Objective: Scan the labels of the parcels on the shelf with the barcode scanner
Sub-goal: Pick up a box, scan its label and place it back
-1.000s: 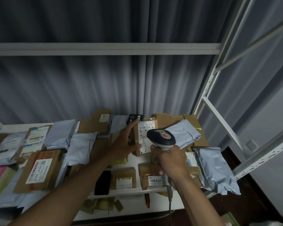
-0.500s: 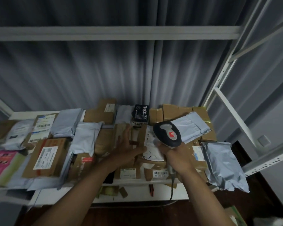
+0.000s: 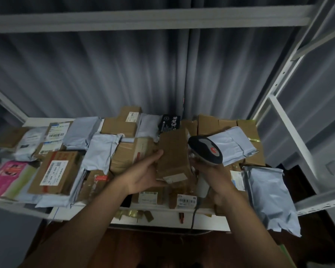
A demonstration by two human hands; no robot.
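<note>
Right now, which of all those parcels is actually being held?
The brown cardboard box in the middle: the left hand grips it, tilted up off the pile.

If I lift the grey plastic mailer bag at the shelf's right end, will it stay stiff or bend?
The grey mailer bag looks wrinkled and soft, so it would probably flop. It overhangs the shelf edge, so a push may well slide it off.
</note>
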